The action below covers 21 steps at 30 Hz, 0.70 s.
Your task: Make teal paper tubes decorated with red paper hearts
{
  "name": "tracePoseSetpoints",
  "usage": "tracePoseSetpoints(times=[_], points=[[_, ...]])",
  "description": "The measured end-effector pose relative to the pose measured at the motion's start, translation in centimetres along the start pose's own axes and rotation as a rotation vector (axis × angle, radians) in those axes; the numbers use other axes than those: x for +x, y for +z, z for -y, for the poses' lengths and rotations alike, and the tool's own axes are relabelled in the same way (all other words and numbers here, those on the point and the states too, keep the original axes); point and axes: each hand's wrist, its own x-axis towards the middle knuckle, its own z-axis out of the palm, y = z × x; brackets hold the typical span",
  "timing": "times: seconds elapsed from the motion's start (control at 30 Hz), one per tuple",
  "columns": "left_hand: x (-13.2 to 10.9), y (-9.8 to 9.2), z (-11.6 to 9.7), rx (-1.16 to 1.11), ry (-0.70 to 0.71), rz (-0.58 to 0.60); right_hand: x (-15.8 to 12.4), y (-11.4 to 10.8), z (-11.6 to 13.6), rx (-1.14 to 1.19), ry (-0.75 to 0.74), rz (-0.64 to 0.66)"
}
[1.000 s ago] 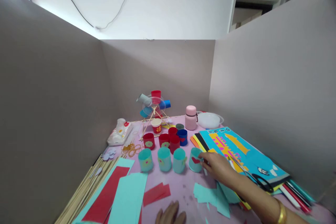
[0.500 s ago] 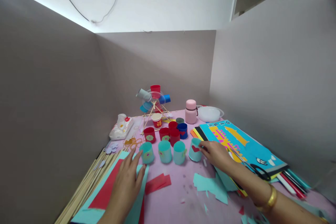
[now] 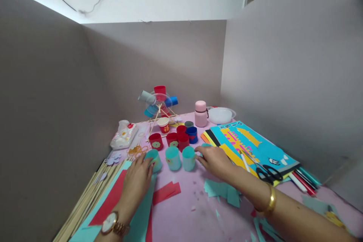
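Note:
Three turquoise paper cups stand in a front row. My left hand (image 3: 138, 176) curls round the left turquoise paper cup (image 3: 155, 162), fingers at its left side and thumb in front. The middle turquoise cup (image 3: 172, 160) stands apart from both hands. At the right edge of another turquoise cup (image 3: 188, 160) are the fingertips of my right hand (image 3: 213, 160), thumb and forefinger apart. Behind that hand a further turquoise cup (image 3: 205, 145) is mostly hidden. Red cups with green flowers (image 3: 155, 143) and a blue cup (image 3: 192, 135) stand just behind the row.
A stick-and-cup wheel model (image 3: 160, 107) stands at the back, near a pink flask (image 3: 201, 115). Scissors (image 3: 268, 172) lie on the blue picture pad (image 3: 263, 147) at right. Wooden sticks (image 3: 82, 204) and coloured sheets (image 3: 113, 200) lie left. Turquoise scraps (image 3: 222, 192) lie in front.
My right hand has let go of the heart cup and moved left to the neighbouring turquoise cup. My left hand has closed in on the left cup. The view has shifted.

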Motion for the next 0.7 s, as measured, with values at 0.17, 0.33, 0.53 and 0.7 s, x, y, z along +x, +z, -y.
tracePoseSetpoints(times=[0.17,0.33,0.53,0.7], points=[[0.6,-0.2,0.0,0.025,-0.006,-0.003,1.5,0.6,2.0,-0.042,-0.028,0.081],[0.6,-1.0,-0.5,0.029,-0.019,-0.037,2.1,1.3,1.8,-0.077,-0.021,0.119],[0.1,-1.7,-2.0,0.017,-0.042,-0.119,2.3,1.9,1.1,-0.072,-0.006,0.087],[-0.1,-1.2,-1.8,-0.037,-0.077,-0.183,2.3,2.0,0.9,-0.038,0.012,0.05]])
